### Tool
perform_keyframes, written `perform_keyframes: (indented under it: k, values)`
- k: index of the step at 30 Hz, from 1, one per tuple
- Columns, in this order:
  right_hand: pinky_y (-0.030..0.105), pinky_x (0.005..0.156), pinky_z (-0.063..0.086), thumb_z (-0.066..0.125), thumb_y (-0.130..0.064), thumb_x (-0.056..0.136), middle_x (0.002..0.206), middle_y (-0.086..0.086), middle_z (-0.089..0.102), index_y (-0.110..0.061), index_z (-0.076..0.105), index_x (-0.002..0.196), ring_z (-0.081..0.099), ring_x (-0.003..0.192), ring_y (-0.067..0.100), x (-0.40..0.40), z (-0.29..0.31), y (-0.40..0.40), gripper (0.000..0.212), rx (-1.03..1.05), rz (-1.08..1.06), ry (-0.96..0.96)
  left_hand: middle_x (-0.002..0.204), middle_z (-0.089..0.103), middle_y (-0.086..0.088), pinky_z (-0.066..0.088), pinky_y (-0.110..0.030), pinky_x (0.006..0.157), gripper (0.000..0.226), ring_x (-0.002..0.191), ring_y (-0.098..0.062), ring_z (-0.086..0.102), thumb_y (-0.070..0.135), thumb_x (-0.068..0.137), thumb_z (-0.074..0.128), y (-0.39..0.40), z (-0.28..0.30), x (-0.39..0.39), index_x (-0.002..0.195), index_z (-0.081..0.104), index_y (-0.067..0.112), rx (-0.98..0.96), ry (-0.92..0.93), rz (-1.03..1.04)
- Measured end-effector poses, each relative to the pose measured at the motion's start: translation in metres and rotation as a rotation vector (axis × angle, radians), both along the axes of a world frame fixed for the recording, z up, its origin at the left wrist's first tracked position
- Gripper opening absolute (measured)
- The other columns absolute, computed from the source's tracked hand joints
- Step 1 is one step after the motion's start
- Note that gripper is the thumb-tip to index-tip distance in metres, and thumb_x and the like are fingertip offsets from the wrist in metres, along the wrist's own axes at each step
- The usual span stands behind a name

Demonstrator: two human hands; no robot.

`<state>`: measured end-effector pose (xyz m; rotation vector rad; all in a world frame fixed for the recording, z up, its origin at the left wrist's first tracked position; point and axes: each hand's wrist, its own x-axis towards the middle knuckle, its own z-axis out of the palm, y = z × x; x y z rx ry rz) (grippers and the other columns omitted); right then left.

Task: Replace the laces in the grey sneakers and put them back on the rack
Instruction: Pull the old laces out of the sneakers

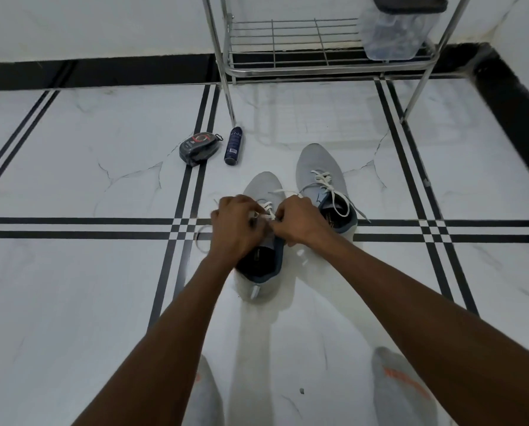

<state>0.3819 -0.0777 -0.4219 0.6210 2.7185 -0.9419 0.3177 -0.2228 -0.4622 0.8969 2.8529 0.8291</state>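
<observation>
Grey sneakers sit side by side on the white tiled floor [72, 149], toes pointing away from the person toward the far wall, heels toward the camera. Beyond them, at the far edge of the scene, stands the metal rack [290, 61], its low wire shelf bare on the left, with a clear plastic container [395, 35] on its right end.

Both sneakers run lengthwise near to far. The right sneaker [321, 170] lies slightly farther off and already carries a white lace tied in a bow, its loops falling across the dark opening. The left sneaker [264, 189] sits nearer, its heel tab facing the person, directly under both hands.

The left hand [235, 226] and right hand [300, 221] meet over the tongue of the left sneaker, each with fingers curled in on the white lace [267, 209]. The lace strands cross the shoe's long axis, so the coming pulls likely run out to left and right while the shoe stays put. Motion blur hides the fingertips, so whether they are threading the top eyelets or starting a knot is hard to say. A loose length of lace [200, 239] curls on the floor just left of the shoe, and another end shows beyond the right knuckles.

To the far left of the sneakers lie a dark round pouch [199, 149] and, just beside it, a dark blue spray can [233, 146] on its side. The person's grey-socked feet [401, 388] frame the near edge.
</observation>
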Motion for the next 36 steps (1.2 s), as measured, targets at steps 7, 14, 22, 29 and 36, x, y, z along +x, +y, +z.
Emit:
perform_keyframes:
  k: [7, 14, 22, 29, 36]
  values:
    - [0.035, 0.060, 0.062, 0.065, -0.026, 0.086, 0.063, 0.015, 0.071, 0.004, 0.070, 0.074, 0.071, 0.053, 0.025, 0.006, -0.001, 0.004, 0.033, -0.036, -0.020, 0.024, 0.109, 0.067, -0.006, 0.038, -0.031, 0.081, 0.019, 0.106, -0.026, 0.057, 0.025, 0.095, 0.059, -0.004, 0.015, -0.018, 0.100, 0.073, 0.014, 0.298, 0.037, 0.666]
    - [0.045, 0.064, 0.062, 0.067, -0.027, 0.081, 0.062, 0.014, 0.070, 0.001, 0.071, 0.072, 0.070, 0.057, 0.027, 0.004, 0.002, 0.001, 0.029, -0.012, -0.012, 0.018, 0.137, 0.051, -0.008, 0.039, -0.046, 0.103, 0.055, 0.126, -0.031, 0.043, 0.042, 0.089, 0.069, -0.011, 0.003, -0.005, 0.134, 0.053, 0.014, 0.210, -0.038, 0.495]
    - [0.033, 0.057, 0.059, 0.065, -0.023, 0.085, 0.063, 0.016, 0.071, -0.006, 0.059, 0.062, 0.071, 0.054, 0.025, 0.007, -0.001, 0.004, 0.029, 0.002, 0.016, 0.006, 0.112, 0.061, -0.011, 0.046, -0.039, 0.087, 0.017, 0.105, -0.030, 0.057, 0.015, 0.095, 0.054, 0.010, 0.012, 0.000, 0.102, 0.067, 0.006, 0.278, 0.002, 0.419]
    - [0.045, 0.069, 0.062, 0.067, -0.033, 0.081, 0.078, 0.012, 0.073, -0.005, 0.069, 0.089, 0.071, 0.071, 0.029, 0.007, -0.006, 0.005, 0.029, 0.007, -0.007, 0.032, 0.133, 0.042, -0.010, 0.044, -0.038, 0.091, 0.076, 0.120, -0.028, 0.046, 0.053, 0.079, 0.077, 0.000, 0.011, 0.009, 0.132, 0.045, 0.009, 0.226, -0.059, 0.469]
    - [0.043, 0.093, 0.047, 0.062, -0.012, 0.085, 0.127, 0.011, 0.046, -0.017, 0.059, 0.125, 0.043, 0.117, 0.032, -0.007, -0.020, -0.003, 0.040, 0.208, 0.224, 0.109, 0.079, 0.068, 0.005, 0.043, -0.006, 0.064, 0.016, 0.071, 0.003, 0.061, 0.024, 0.096, 0.067, -0.003, -0.010, 0.028, 0.092, 0.071, 0.009, 0.412, -0.259, 0.365]
